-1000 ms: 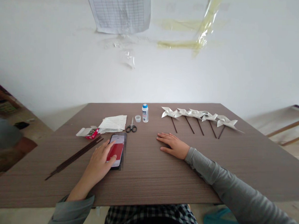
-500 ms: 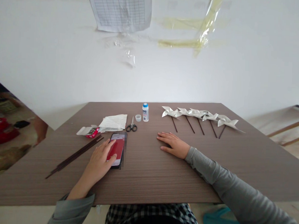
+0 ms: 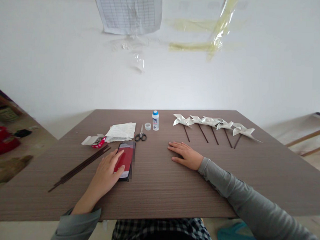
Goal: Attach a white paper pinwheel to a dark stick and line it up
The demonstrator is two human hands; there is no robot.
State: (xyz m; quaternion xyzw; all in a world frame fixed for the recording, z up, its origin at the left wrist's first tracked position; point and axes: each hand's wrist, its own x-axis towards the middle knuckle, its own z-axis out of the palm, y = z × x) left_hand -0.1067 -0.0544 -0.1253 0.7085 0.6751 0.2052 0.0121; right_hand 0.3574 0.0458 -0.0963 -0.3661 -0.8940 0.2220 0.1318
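My left hand rests with fingers apart over the left side of a phone with a red picture on its screen. My right hand lies flat on the brown table, fingers spread, holding nothing. Beyond the phone are black-handled scissors, a small clear cup and a white bottle with a blue cap. Several dark sticks lie left of the phone, near a stack of white paper and an open red box of small pieces.
Several white paper pinwheels on dark sticks lie in a row at the back right. Behind the table stands a white wall with a taped-up sheet. A wooden frame is at the far right, beyond the table.
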